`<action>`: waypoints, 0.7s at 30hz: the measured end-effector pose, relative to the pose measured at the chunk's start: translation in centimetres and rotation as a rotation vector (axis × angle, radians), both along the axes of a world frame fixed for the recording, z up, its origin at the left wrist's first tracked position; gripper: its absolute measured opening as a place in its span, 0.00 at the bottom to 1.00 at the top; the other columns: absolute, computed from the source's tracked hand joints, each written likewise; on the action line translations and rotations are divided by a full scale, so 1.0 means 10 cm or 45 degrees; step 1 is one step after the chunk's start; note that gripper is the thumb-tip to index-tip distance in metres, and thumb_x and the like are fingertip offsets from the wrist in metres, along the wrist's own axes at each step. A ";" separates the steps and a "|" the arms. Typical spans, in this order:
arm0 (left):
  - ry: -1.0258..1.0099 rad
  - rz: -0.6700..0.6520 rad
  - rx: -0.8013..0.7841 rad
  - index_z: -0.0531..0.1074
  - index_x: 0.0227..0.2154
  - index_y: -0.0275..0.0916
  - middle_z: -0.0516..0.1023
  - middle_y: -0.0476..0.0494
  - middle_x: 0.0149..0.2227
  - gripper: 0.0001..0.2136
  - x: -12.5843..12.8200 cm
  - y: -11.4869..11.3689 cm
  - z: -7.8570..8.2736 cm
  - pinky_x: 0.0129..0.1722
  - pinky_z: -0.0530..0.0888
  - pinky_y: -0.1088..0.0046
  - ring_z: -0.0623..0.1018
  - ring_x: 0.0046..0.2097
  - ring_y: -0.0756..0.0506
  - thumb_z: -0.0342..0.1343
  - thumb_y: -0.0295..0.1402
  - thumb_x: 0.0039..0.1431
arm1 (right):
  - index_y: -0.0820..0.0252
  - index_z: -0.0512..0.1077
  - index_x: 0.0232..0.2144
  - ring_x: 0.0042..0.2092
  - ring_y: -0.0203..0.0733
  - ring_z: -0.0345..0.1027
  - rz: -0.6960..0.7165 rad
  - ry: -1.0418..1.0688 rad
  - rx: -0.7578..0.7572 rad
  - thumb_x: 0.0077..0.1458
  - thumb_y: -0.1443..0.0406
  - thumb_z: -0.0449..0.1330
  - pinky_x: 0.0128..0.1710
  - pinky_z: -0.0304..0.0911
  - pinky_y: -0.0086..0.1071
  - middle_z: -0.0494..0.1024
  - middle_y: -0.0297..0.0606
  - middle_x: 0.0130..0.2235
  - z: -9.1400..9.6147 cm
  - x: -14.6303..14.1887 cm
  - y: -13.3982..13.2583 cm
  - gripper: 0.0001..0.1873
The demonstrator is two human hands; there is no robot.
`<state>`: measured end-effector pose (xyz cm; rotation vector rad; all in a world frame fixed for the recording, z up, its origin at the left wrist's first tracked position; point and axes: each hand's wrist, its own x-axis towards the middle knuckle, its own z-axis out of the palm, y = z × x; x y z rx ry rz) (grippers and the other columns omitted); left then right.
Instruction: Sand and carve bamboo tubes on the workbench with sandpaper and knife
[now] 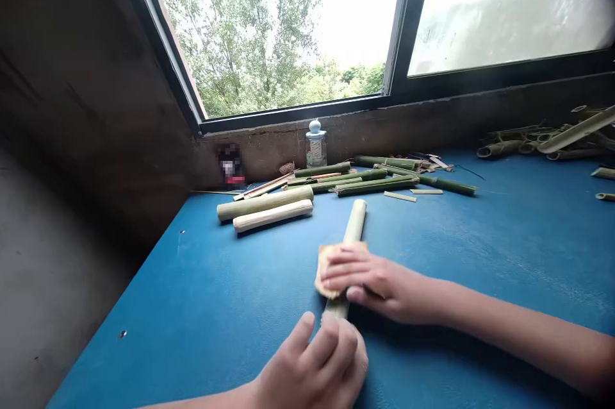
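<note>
A pale green bamboo tube (355,223) lies lengthwise on the blue work surface (192,306), its far end pointing towards the window. My right hand (379,284) presses a folded piece of tan sandpaper (327,271) around the tube's middle, and the sandpaper hides that section. My left hand (317,361) grips the tube's near end, covering its tip.
Two thick bamboo pieces (264,207) lie to the far left of my hands. Several green bamboo sticks (375,186) and thin strips lie along the window wall. A pile of bamboo tubes (542,140) sits at far right. A small bottle (316,146) stands by the wall.
</note>
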<state>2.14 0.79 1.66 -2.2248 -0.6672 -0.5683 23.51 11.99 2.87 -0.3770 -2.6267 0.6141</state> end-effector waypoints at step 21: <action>0.066 -0.032 -0.397 0.74 0.46 0.33 0.76 0.37 0.45 0.14 0.00 0.08 0.10 0.29 0.69 0.66 0.73 0.34 0.42 0.52 0.29 0.58 | 0.52 0.76 0.51 0.59 0.44 0.68 -0.272 0.007 0.131 0.68 0.57 0.49 0.64 0.56 0.41 0.80 0.37 0.53 -0.07 0.28 0.50 0.19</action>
